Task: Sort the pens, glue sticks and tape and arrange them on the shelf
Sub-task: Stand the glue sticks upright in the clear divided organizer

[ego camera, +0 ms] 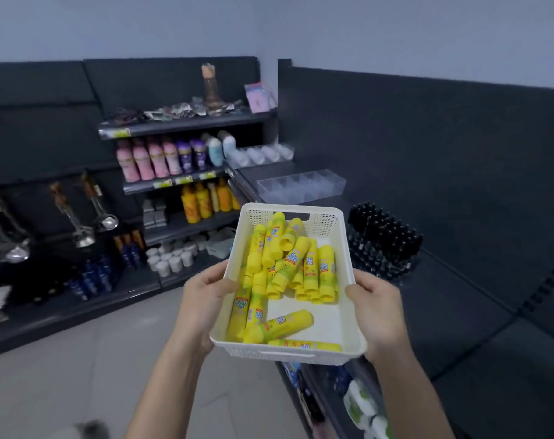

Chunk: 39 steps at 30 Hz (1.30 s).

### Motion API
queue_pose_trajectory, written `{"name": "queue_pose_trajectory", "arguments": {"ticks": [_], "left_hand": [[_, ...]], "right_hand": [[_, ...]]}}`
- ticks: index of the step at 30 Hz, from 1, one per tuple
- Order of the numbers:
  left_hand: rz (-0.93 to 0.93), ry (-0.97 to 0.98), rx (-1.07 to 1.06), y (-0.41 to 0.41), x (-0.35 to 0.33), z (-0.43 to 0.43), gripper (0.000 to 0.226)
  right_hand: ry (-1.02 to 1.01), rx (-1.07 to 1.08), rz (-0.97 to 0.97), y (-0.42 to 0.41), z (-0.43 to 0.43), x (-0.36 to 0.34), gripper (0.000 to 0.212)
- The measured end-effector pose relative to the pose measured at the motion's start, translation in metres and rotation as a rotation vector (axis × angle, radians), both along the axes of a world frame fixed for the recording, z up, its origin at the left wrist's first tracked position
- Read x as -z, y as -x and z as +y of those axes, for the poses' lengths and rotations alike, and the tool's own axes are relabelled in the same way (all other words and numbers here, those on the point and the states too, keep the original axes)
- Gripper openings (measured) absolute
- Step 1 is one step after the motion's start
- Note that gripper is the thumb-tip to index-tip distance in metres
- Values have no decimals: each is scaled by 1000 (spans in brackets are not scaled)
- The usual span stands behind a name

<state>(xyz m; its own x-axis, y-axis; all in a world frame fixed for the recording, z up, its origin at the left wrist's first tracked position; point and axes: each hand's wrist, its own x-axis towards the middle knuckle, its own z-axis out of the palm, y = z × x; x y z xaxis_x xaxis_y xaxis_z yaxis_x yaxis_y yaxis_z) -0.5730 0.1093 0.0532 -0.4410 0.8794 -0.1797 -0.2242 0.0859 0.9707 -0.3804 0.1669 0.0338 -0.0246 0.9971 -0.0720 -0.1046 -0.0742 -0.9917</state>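
I hold a white plastic basket (pixel 342 321) in front of me, above the floor and the edge of a dark shelf. Several yellow glue sticks (pixel 288 267) lie loose inside it, mostly piled toward its far and left side. My left hand (pixel 203 296) grips the basket's left rim with the thumb hooked over the edge. My right hand (pixel 377 312) grips the right rim the same way. No pens or tape show in the basket.
A dark shelf (pixel 459 305) runs along the right, bearing a clear divided organiser (pixel 301 185) and a block of black bottles (pixel 383 239). Left shelves hold pink and yellow bottles (pixel 149 160), white cups (pixel 171 258) and hanging ladles (pixel 89 213). Grey floor lies below.
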Motion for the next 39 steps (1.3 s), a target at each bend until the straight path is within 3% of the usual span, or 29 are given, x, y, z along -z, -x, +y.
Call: {"name": "queue_pose_trajectory", "arguments": {"ticks": [3,7,11,23,29,39], "left_hand": [[2,-17,-32,20,-7,44,44],[33,2,-52,48,-8,94,44],[19,0,3,73,-4,147,47],[57,29,472,161,8,368,46],[125,-3,625,215,-14,448,45],[218,-47,632,293,-29,581,38]], "right_hand": [[-4,-33,13,22,53,-5,33],[-1,-11,-17,50,106,3,40],[-26,42,-73,73,152,13,18],[31,528,-71,150,269,9,43],[14,683,-147,208,322,-8,36],[-49,671,-77,284,446,-17,29]]}}
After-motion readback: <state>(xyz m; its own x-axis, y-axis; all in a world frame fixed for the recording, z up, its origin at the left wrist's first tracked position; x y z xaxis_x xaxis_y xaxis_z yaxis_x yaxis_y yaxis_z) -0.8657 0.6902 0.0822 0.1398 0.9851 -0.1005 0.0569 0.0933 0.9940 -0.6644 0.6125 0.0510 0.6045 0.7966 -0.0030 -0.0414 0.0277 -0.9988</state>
